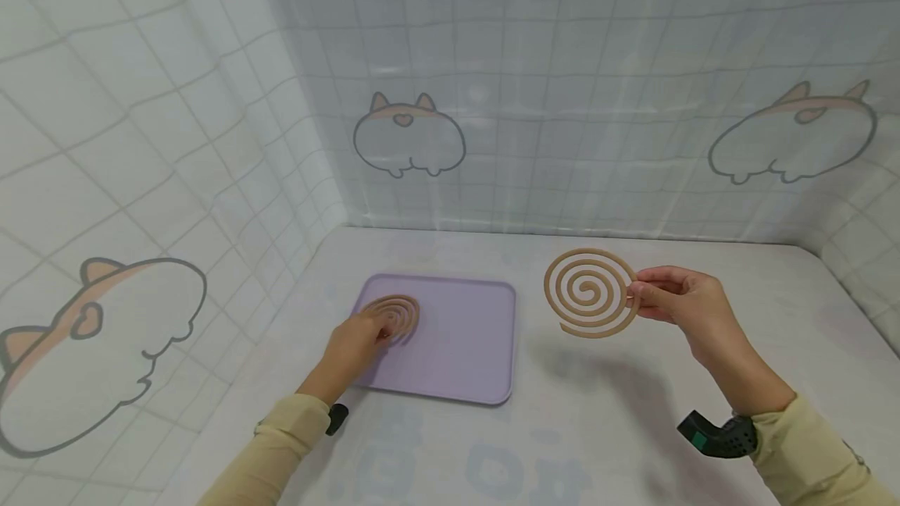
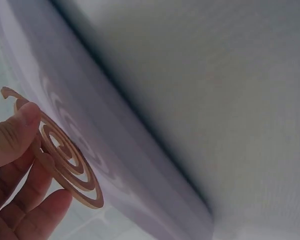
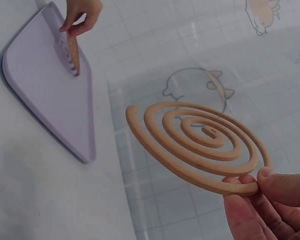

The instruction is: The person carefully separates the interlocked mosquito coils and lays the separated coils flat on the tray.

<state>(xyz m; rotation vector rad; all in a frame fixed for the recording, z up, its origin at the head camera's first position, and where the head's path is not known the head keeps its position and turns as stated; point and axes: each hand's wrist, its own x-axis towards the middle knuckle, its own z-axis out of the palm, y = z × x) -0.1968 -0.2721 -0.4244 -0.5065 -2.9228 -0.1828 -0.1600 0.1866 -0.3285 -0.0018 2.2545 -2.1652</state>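
Observation:
Two tan mosquito coils are in the hands. My left hand pinches one mosquito coil by its outer ring, tilted over the left part of a lilac tray. In the left wrist view the thumb lies on one face of that coil and the fingers behind it. My right hand pinches the other mosquito coil at its right edge, raised above the table to the right of the tray. In the right wrist view this spiral shows whole, its outer end free.
The tray rests on a white table with faint printed marks near the front. Tiled-pattern curtains with cartoon dog prints enclose the back and sides. Black straps sit at the wrists.

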